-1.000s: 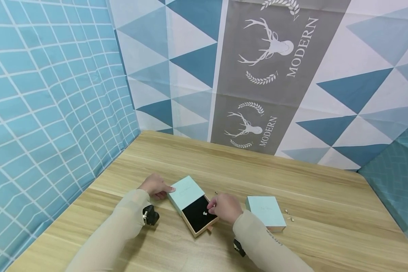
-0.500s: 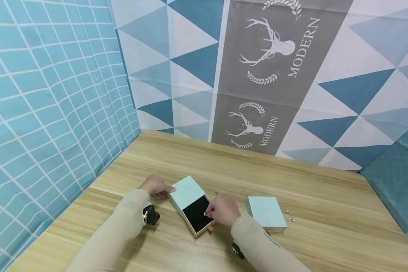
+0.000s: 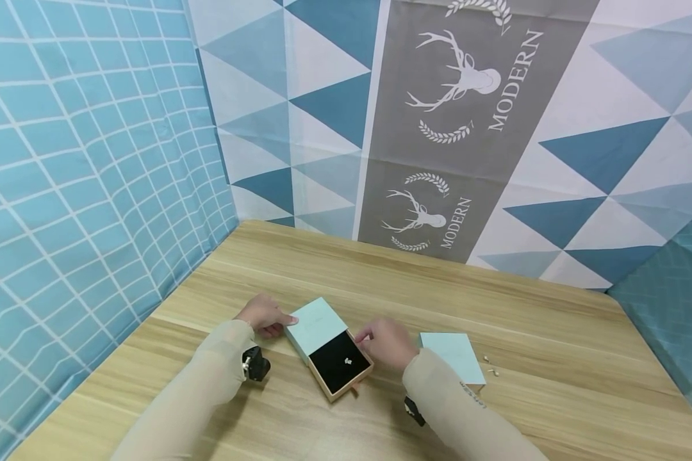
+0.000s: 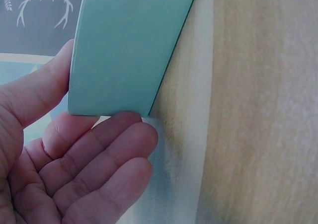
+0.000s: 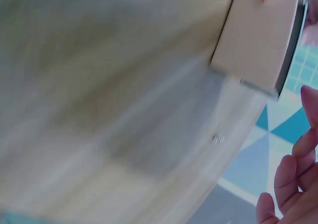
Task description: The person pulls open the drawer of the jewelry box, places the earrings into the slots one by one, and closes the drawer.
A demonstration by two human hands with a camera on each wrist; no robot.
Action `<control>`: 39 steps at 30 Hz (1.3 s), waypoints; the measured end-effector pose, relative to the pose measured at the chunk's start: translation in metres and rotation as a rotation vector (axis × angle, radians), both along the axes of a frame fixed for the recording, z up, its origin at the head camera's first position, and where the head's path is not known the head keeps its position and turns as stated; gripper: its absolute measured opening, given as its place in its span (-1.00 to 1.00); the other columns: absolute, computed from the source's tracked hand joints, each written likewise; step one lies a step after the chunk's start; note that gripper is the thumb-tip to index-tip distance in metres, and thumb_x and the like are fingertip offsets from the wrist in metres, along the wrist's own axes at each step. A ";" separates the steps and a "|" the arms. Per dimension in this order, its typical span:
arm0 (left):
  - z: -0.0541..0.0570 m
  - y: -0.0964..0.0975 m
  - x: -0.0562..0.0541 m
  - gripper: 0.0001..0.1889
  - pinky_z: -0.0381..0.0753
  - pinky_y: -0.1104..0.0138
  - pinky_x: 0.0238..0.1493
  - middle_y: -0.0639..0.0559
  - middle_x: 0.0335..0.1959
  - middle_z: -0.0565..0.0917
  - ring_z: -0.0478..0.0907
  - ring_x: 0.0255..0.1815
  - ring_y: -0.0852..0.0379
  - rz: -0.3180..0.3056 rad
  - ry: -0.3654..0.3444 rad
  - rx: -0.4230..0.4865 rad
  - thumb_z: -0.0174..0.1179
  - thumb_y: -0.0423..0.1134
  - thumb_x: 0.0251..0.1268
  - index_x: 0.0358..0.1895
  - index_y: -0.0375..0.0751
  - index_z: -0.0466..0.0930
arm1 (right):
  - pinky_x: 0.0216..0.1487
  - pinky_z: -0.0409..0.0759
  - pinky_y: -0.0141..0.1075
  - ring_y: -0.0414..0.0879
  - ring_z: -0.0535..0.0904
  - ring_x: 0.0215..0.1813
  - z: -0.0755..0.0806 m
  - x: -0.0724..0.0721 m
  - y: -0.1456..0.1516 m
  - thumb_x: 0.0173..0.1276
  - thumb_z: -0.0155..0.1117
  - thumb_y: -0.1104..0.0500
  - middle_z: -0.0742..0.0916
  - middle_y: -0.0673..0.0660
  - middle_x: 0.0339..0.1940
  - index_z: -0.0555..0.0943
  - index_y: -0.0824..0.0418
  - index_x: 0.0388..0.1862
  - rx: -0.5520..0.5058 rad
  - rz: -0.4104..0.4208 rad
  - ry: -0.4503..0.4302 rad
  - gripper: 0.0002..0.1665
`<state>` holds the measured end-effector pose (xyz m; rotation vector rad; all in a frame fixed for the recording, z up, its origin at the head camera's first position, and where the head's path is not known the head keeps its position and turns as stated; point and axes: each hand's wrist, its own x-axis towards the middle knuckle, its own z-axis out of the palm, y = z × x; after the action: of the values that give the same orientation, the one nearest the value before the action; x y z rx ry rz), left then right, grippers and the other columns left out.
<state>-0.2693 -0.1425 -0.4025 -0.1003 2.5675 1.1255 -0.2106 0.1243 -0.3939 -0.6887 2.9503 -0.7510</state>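
Observation:
My left hand [image 3: 263,315] holds the left corner of a pale blue drawer-style jewellery box [image 3: 317,323], thumb on its top and fingers against its side. In the left wrist view the thumb and fingertips touch the blue sleeve [image 4: 124,50]. The black-lined drawer [image 3: 330,365] is pulled partway out, with a small silvery earring-like piece [image 3: 348,362] lying on the lining. Beside the drawer's right rim is my right hand [image 3: 388,342], its fingers loosely bent and holding nothing in the right wrist view. Tiny shiny pieces [image 5: 217,138] lie on the wood near the box.
A second pale blue box [image 3: 452,352], partly behind the right forearm, stands to the right. Several small gold-and-white pieces [image 3: 493,372] lie past it. Patterned cloth [image 3: 432,128] hangs behind the wooden table [image 3: 265,256], and blue checked cloth [image 3: 81,160] on the left.
My right fingers reached down to the small piece in the drawer, then drew back right to the rim; the piece lies on the lining. The left hand and box have stayed put.

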 end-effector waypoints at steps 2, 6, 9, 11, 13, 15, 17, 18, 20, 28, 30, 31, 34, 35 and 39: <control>0.000 0.000 0.000 -0.71 0.63 0.30 -0.46 -0.08 -0.55 0.61 0.57 -0.54 0.11 0.000 -0.004 0.000 0.40 -0.20 0.12 -0.54 -0.30 0.53 | -0.25 0.48 -0.24 -0.15 0.50 -0.36 0.003 -0.004 0.004 0.14 0.36 0.31 0.70 -0.04 -0.46 0.74 0.15 -0.41 0.042 0.003 0.047 -0.91; 0.001 0.000 -0.001 -0.72 0.63 0.30 -0.45 -0.08 -0.55 0.61 0.57 -0.53 0.11 -0.006 -0.010 -0.007 0.40 -0.21 0.12 -0.53 -0.30 0.53 | -0.17 0.46 -0.07 -0.02 0.53 -0.29 0.011 -0.014 0.011 0.05 0.46 0.28 0.70 0.01 -0.45 0.75 0.10 -0.44 0.130 0.004 0.134 -0.90; 0.000 0.001 -0.002 -0.72 0.63 0.30 -0.45 -0.09 -0.55 0.61 0.57 -0.53 0.10 -0.009 -0.011 -0.013 0.40 -0.21 0.12 -0.53 -0.29 0.51 | -0.23 0.45 -0.11 -0.03 0.49 -0.32 0.016 -0.021 0.016 -0.01 0.45 0.35 0.65 0.01 -0.47 0.77 0.06 -0.43 0.168 0.001 0.160 -0.80; 0.000 0.001 -0.003 -0.71 0.63 0.29 -0.45 -0.09 -0.55 0.60 0.57 -0.53 0.10 -0.007 -0.014 -0.009 0.40 -0.22 0.12 -0.54 -0.28 0.49 | -0.25 0.43 -0.14 -0.06 0.46 -0.34 0.017 -0.026 0.019 -0.05 0.41 0.41 0.62 0.02 -0.47 0.77 0.04 -0.43 0.189 -0.002 0.163 -0.72; 0.000 0.001 -0.003 -0.70 0.63 0.29 -0.46 -0.09 -0.55 0.60 0.56 -0.54 0.10 -0.003 -0.018 0.001 0.41 -0.23 0.11 -0.56 -0.27 0.47 | -0.22 0.42 -0.14 -0.06 0.42 -0.33 0.018 -0.030 0.022 -0.10 0.37 0.43 0.58 0.03 -0.45 0.77 0.01 -0.41 0.217 -0.015 0.149 -0.65; 0.000 0.002 -0.004 -0.70 0.63 0.29 -0.46 -0.09 -0.56 0.60 0.56 -0.54 0.10 -0.001 -0.021 0.008 0.41 -0.23 0.11 -0.56 -0.26 0.47 | -0.20 0.41 -0.12 -0.05 0.39 -0.31 0.019 -0.035 0.023 -0.13 0.35 0.43 0.55 0.05 -0.41 0.77 -0.02 -0.39 0.242 -0.030 0.139 -0.61; 0.000 0.002 -0.005 -0.69 0.63 0.30 -0.47 -0.09 -0.57 0.60 0.55 -0.55 0.11 -0.005 -0.024 0.006 0.41 -0.23 0.11 -0.58 -0.25 0.46 | -0.16 0.39 -0.11 -0.04 0.37 -0.26 0.021 -0.039 0.023 -0.12 0.36 0.40 0.55 0.06 -0.35 0.77 -0.07 -0.37 0.275 -0.054 0.117 -0.60; 0.001 0.001 -0.005 -0.69 0.63 0.31 -0.47 -0.08 -0.57 0.59 0.55 -0.56 0.12 -0.007 -0.024 0.002 0.41 -0.22 0.11 -0.58 -0.25 0.46 | -0.16 0.38 -0.11 -0.03 0.36 -0.24 0.023 -0.041 0.023 -0.11 0.38 0.39 0.54 0.06 -0.32 0.77 -0.09 -0.36 0.288 -0.065 0.109 -0.60; 0.001 0.001 -0.005 -0.67 0.62 0.31 -0.47 -0.08 -0.57 0.59 0.55 -0.56 0.12 -0.010 -0.023 -0.005 0.41 -0.22 0.11 -0.60 -0.23 0.44 | -0.12 0.37 -0.10 0.00 0.37 -0.19 0.026 -0.045 0.023 -0.12 0.40 0.37 0.55 0.08 -0.26 0.77 -0.11 -0.36 0.292 -0.083 0.088 -0.60; 0.001 -0.001 -0.002 -0.65 0.60 0.33 -0.50 -0.05 -0.61 0.57 0.52 -0.59 0.14 0.002 -0.015 -0.004 0.41 -0.21 0.10 -0.64 -0.20 0.42 | 0.24 0.29 0.01 0.17 0.37 0.23 0.018 -0.055 0.023 -0.17 0.33 0.46 0.67 0.14 0.04 0.77 0.04 -0.34 -0.016 -0.234 -0.140 -0.57; 0.001 0.000 -0.002 -0.64 0.59 0.34 -0.52 -0.05 -0.63 0.57 0.51 -0.60 0.14 0.010 -0.012 0.000 0.42 -0.22 0.10 -0.66 -0.20 0.41 | 0.13 0.39 -0.04 0.18 0.37 0.23 0.015 -0.055 0.021 -0.18 0.20 0.53 0.64 0.20 0.10 0.77 0.12 -0.32 -0.101 -0.275 -0.201 -0.53; 0.000 0.000 -0.003 -0.64 0.58 0.35 -0.53 -0.05 -0.63 0.56 0.51 -0.61 0.15 0.013 -0.011 0.001 0.42 -0.21 0.09 -0.66 -0.20 0.41 | 0.10 0.41 -0.08 0.18 0.38 0.23 0.013 -0.055 0.020 -0.19 0.15 0.55 0.64 0.21 0.10 0.76 0.17 -0.30 -0.126 -0.282 -0.216 -0.51; -0.001 0.000 -0.003 -0.64 0.58 0.35 -0.53 -0.05 -0.63 0.57 0.51 -0.61 0.14 0.015 -0.009 0.010 0.42 -0.21 0.09 -0.66 -0.21 0.42 | -0.05 0.44 -0.17 0.14 0.46 0.18 0.004 -0.057 0.016 -0.17 0.08 0.57 0.64 0.23 0.10 0.75 0.22 -0.30 -0.151 -0.306 -0.238 -0.50; -0.001 0.000 -0.003 -0.64 0.58 0.35 -0.53 -0.05 -0.63 0.57 0.52 -0.60 0.14 0.014 -0.009 0.012 0.42 -0.21 0.09 -0.65 -0.21 0.42 | -0.09 0.45 -0.17 0.15 0.46 0.15 0.002 -0.057 0.014 -0.15 0.10 0.55 0.65 0.22 0.10 0.75 0.18 -0.30 -0.130 -0.319 -0.228 -0.51; 0.000 -0.002 -0.001 -0.64 0.59 0.34 -0.52 -0.06 -0.61 0.57 0.53 -0.59 0.13 0.016 -0.011 0.011 0.42 -0.21 0.09 -0.64 -0.21 0.42 | -0.04 0.39 -0.06 0.22 0.40 0.10 -0.005 -0.056 0.004 0.04 0.33 0.32 0.64 0.22 0.06 0.77 0.00 -0.30 0.002 -0.357 -0.168 -0.72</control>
<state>-0.2704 -0.1444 -0.4024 -0.1239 2.5551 1.1409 -0.2667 0.1282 -0.3985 -0.0882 2.9467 -0.7786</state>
